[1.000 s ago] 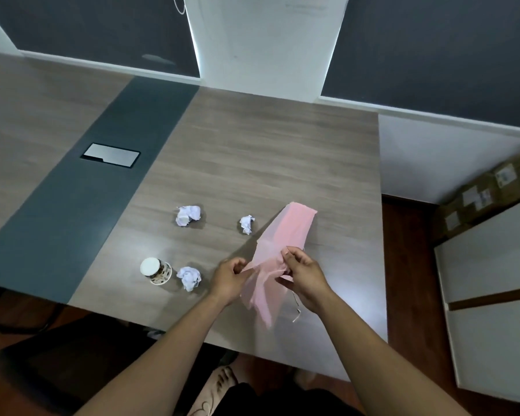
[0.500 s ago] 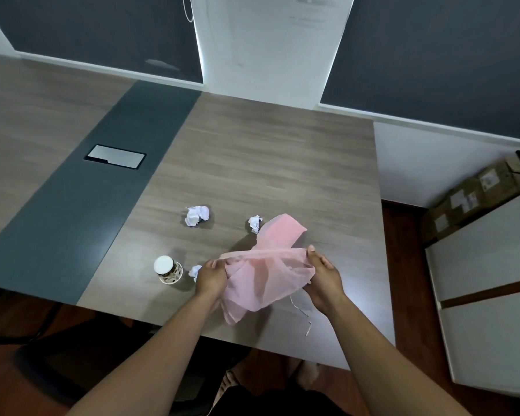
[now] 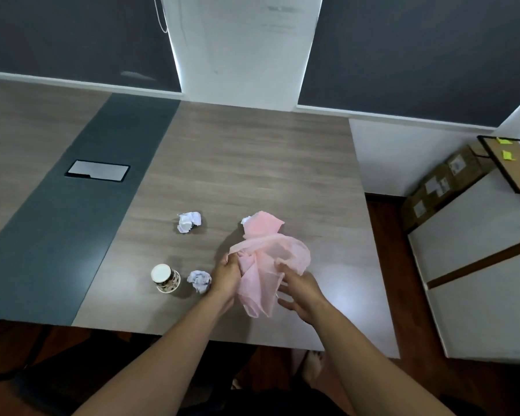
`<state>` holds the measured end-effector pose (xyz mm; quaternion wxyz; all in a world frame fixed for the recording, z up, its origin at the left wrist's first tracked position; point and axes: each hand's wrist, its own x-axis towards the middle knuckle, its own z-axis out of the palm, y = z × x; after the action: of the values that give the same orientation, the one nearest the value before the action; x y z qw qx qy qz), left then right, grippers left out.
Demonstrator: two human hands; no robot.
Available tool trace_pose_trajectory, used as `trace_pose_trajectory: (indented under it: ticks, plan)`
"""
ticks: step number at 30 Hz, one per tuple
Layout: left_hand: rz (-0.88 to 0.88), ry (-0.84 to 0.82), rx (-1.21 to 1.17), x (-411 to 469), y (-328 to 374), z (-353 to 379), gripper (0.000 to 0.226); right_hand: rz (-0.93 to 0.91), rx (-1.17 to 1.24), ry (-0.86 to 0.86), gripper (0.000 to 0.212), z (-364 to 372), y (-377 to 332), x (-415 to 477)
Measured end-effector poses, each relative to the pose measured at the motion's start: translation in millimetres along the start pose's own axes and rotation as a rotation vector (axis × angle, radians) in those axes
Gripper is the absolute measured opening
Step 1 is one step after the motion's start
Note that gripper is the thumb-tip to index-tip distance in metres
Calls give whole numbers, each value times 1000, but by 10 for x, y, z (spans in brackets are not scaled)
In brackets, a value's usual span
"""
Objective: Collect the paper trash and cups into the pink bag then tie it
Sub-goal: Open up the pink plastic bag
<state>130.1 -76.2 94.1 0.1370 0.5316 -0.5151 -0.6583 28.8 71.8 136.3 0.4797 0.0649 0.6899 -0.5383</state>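
Counting three crumpled white paper balls [image 3: 189, 221] [image 3: 199, 280] [image 3: 246, 220], one patterned paper cup [image 3: 165, 278], print unreadable. Pinching one pink plastic bag [image 3: 261, 265] with left grip [image 3: 228, 271]; touching it with spread right grip [image 3: 300, 286].

The left hand [image 3: 225, 276] and right hand [image 3: 305, 291] are bare, as are both forearms [image 3: 168, 349] along their visible length. Dark clothing [image 3: 261, 400] shows between them, toes [image 3: 312, 360] just beyond.

Pink bag [image 3: 264, 265] mouth wider open
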Motion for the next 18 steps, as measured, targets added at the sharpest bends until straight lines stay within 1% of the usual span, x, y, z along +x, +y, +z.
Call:
trace_pose_trajectory:
  ticks: [1, 3, 5, 6, 8, 11, 13, 16, 18]
  plan:
    - [3, -12, 4, -25, 17, 2, 31, -11, 22, 49, 23, 5, 1, 0]
    - [-17, -34, 3, -42, 40, -37, 30, -7, 147, 160, 13, -33, -3, 9]
    - [-45, -31, -6, -53, 78, -97, 31, -4, 299, 267, 18, -115, -13, 47]
    - [-63, -22, 8, -42, 96, -136, 35, -10, 382, 287, 22, -167, -28, 68]
    - [-109, 1, 50, -28, 113, -229, 47, -18, 474, 270, 25, -250, -65, 95]
    - [-162, 10, 83, 32, 98, -359, 62, 1, 467, 219, 35, -326, -167, 73]
    - [-185, -14, 60, 74, 70, -433, 67, 38, 440, 222, 42, -382, -210, 46]
    - [-201, -63, -6, 131, 31, -527, 57, 87, 327, 232, 46, -456, -240, -5]
    - [-233, -139, -83, 164, 17, -561, 53, 121, 292, 243, 44, -512, -243, -15]
